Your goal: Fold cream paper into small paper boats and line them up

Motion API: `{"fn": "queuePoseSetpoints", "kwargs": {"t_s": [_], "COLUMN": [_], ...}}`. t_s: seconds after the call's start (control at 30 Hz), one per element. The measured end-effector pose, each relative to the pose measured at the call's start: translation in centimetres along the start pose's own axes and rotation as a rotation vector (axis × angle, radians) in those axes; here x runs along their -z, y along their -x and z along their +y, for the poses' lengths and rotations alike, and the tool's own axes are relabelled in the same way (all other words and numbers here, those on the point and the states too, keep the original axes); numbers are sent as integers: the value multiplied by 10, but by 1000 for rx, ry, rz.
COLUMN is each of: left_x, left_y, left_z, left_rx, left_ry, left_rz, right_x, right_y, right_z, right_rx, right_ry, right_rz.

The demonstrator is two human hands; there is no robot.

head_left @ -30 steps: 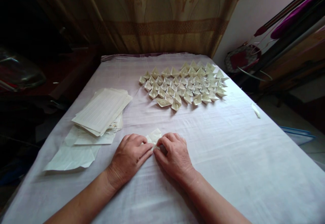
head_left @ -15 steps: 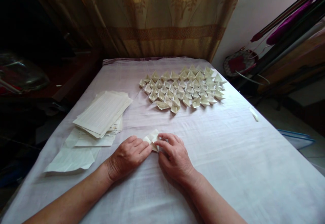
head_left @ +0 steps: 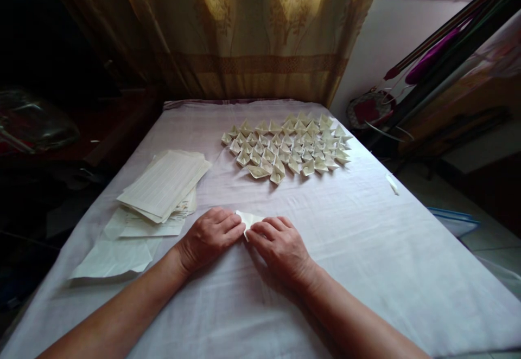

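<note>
Between my two hands, low over the near middle of the table, is a small folded piece of paper [head_left: 249,218]. My left hand [head_left: 214,235] has its fingers closed on the paper's left side. On the right side my right hand [head_left: 280,246] pinches it with thumb and fingers. Part of the paper is hidden behind the fingertips. Beyond the hands, several folded paper boats [head_left: 285,147] stand close together in rows. To the left lies a stack of paper sheets [head_left: 163,185], with a loose, creased sheet [head_left: 116,253] partly under it.
A pale cloth [head_left: 358,250] covers the table. A small white scrap [head_left: 392,184] lies near the right edge. Behind the far edge hangs a patterned curtain [head_left: 252,28]. A round bag [head_left: 370,108] is beyond the right edge, and dark furniture [head_left: 118,126] stands left.
My right fingers have closed in on the paper from a more spread pose, and the hands are closer together. The paper looks flatter. The camera view has shifted slightly.
</note>
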State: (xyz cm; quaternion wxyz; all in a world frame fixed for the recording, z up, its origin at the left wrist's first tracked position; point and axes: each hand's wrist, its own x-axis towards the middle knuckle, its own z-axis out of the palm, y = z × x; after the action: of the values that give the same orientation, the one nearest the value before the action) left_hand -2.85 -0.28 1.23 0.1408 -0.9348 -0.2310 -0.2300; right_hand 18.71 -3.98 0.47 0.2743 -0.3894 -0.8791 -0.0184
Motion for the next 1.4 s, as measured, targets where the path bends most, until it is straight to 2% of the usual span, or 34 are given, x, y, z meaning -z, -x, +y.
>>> {"fn": "queuePoseSetpoints", "kwargs": {"t_s": [0.13,0.33,0.5,0.73,0.93,1.4], "left_x": [0,6,5,6,10,12], "left_y": [8,17,18,19,19,16], "left_z": [12,38,42,40,40,40], "left_rx": [83,250,254,266,241,213], "left_ry": [70,197,188,228,208,222], "left_rz": [-65,-96,-92,-131,-187,-168], "right_x": [-4,-9,-12,-12,-12,-15], "right_y": [3,8,11,3,-3,-5], "right_z": [-2,5,10,12,12,7], "right_rx": [-91,-211,-392,-480,-510,-551], "right_ry": [-139,-278,-233,-266,-243,-211], "right_rz": [-85,-18,13,-52,-96,-59]}}
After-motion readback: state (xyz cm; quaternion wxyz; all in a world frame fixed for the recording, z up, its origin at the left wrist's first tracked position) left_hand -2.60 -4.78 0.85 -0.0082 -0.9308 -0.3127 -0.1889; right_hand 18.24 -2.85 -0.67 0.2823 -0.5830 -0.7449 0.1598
